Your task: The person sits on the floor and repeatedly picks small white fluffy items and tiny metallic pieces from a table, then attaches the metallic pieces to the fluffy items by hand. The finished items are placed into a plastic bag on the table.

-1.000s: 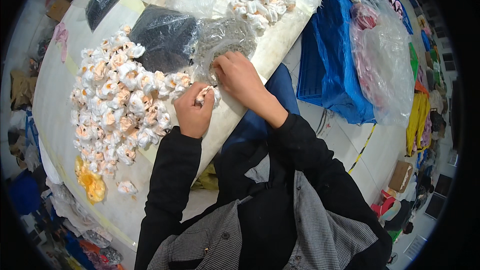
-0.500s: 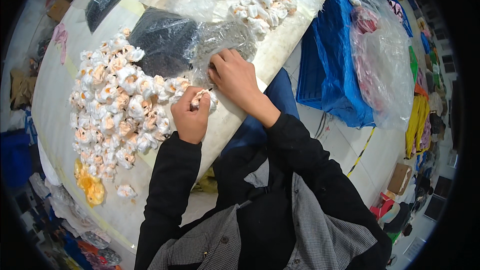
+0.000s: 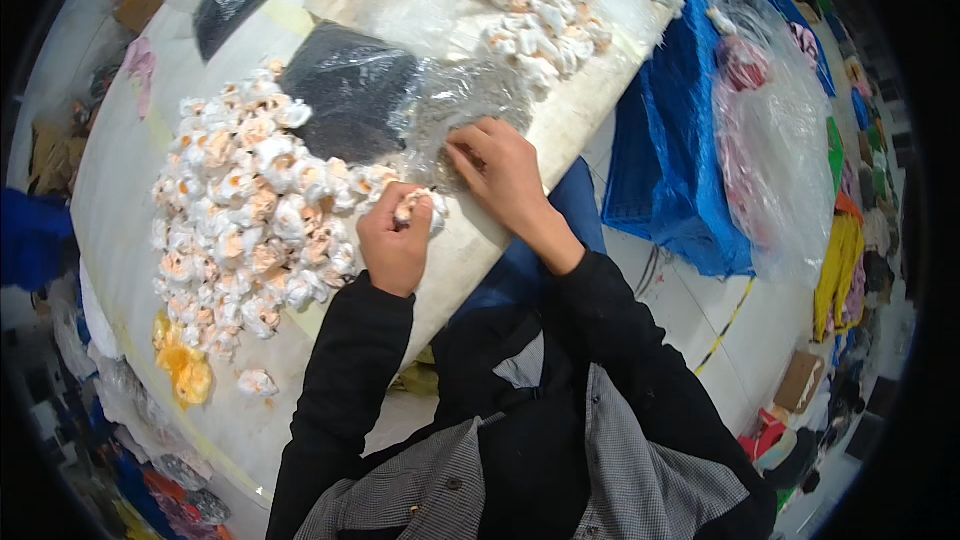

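Observation:
My left hand (image 3: 393, 248) is closed, its thumb and fingers pinching a white and peach artificial flower head (image 3: 416, 206) above the near edge of the table. Just right of it, my right hand (image 3: 503, 172) is at the lower edge of a clear plastic bag (image 3: 468, 90) with greyish contents. Its fingers are curled together; whatever they grip, if anything, is hidden. A heap of similar flower heads (image 3: 255, 205) spreads over the table to the left. Behind my hands lies a clear bag of fine black pieces (image 3: 350, 90).
More flower heads (image 3: 540, 25) lie on clear plastic at the far right of the white-covered table (image 3: 330, 355). A yellow flower (image 3: 185, 365) sits at the near left. Beyond the right edge stands a blue-lined crate (image 3: 655, 140) with a plastic bag of pink things (image 3: 770, 150).
The whole view has shifted slightly. My right hand has moved a little toward me and to the right along the bag's edge. My left hand keeps its flower head in nearly the same place.

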`<state>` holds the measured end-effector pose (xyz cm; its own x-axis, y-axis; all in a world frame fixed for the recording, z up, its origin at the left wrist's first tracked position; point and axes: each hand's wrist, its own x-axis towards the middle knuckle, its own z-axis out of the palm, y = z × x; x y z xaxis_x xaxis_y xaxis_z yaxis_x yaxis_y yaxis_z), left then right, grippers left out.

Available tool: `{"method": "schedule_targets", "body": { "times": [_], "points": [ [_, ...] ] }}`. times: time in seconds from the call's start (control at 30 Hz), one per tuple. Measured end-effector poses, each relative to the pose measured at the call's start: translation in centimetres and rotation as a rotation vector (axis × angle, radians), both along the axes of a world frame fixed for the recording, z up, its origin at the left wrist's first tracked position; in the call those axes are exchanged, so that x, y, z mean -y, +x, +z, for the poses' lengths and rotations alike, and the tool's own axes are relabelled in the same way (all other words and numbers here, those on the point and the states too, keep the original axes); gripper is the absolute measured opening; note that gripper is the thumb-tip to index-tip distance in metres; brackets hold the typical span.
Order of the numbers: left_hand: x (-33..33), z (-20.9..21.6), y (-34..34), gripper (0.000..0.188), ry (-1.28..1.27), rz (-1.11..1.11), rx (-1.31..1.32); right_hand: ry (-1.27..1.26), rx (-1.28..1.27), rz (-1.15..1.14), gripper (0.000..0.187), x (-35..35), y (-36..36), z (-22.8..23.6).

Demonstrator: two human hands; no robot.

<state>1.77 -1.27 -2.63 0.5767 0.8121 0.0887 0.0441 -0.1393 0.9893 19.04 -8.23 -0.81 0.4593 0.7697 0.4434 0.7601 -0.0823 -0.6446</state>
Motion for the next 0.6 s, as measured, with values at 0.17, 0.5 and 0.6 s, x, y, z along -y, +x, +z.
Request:
{"method": "schedule_targets", "body": {
  "times": [0.17,0.5,0.6],
  "points": [
    [-0.1,0.1,0.1,0.016,-0.009,0.003,0.012,-0.051,0.079,0.003,0.014,0.2,-0.4,0.1],
    [-0.1,0.3,0.2,0.012,-0.034,0.03,0.119,-0.076,0.092,0.014,0.013,-0.4,-1.2,-0.6],
    [-0.3,0.5,0.1,0.012,-0.038,0.007,0.069,-0.006,0.068,-0.016,0.009,-0.2,-0.8,-0.3]
  ]
}}
